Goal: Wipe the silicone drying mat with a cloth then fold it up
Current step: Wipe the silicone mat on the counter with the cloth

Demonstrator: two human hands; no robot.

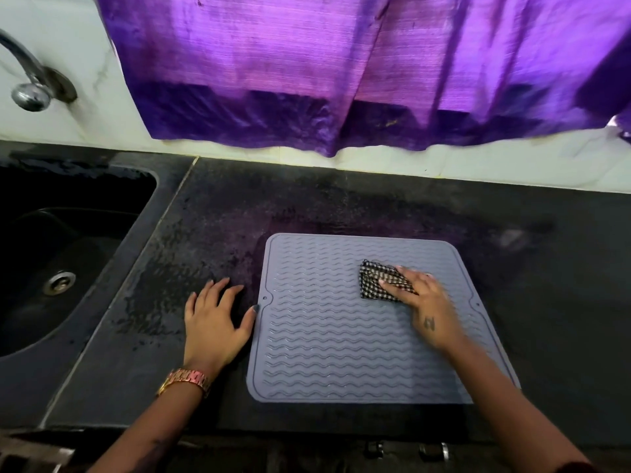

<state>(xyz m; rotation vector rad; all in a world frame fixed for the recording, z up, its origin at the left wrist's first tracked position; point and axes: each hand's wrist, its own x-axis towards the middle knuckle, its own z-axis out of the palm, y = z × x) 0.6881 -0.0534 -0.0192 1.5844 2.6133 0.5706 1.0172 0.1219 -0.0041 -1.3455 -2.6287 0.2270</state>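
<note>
While the left hand (215, 324) lies flat beside the mat (327, 336), straight right-hand fingers (397, 291) press the cloth (377, 279) onto it.

Dark speckled stone countertop (341, 206) with black sunken sink (61, 254) at left; purple shiny curtain (341, 63) over white tiled wall (68, 124); chrome tap (27, 80).
</note>
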